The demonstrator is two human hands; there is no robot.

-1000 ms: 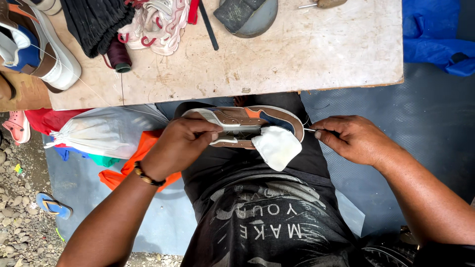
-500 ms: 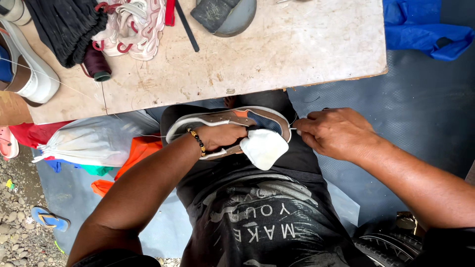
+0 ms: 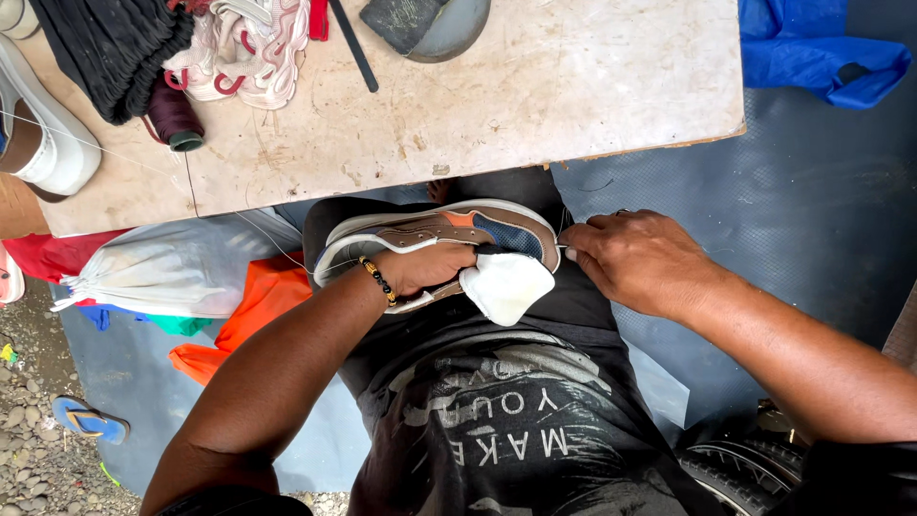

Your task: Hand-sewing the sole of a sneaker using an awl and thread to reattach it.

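1. One view only, from the head camera looking down: a shoe (image 3: 441, 232) lies on its side across the person's lap, just below the near edge of the table (image 3: 573, 86).
2. The left hand (image 3: 425, 268) is closed around the shoe's middle, fingers curled over its upper. A beaded bracelet (image 3: 379, 280) sits at the wrist.
3. A white cloth (image 3: 504, 285) is tucked under the shoe, touching the left hand's fingertips and hanging toward the shirt.
4. The right hand (image 3: 632, 258) is at the shoe's right end, against the sole edge. Its fingers are pinched together; what they pinch is too small to tell.
5. A thin thread (image 3: 258, 234) runs from the shoe's left side up toward the table.
6. The lap space is tight: table edge above, torso below, the two forearms closing in from either side.
7. To the right of the right hand, the dark blue mat (image 3: 812, 220) gives open room. A tyre (image 3: 726, 468) shows at the lower right.
8. To the left of the shoe lie a white bag (image 3: 153, 277) and an orange cloth (image 3: 258, 296), near the left forearm.
9. On the table, well apart from the hands: a spool (image 3: 172, 117), a pink-and-white shoe (image 3: 250, 48), black fabric (image 3: 105, 43), a grey dish (image 3: 449, 24) and a white shoe (image 3: 43, 124) at the left edge.
10. The table's right half is bare wood up to its chipped corner. A blue cloth (image 3: 812, 48) lies beyond it.
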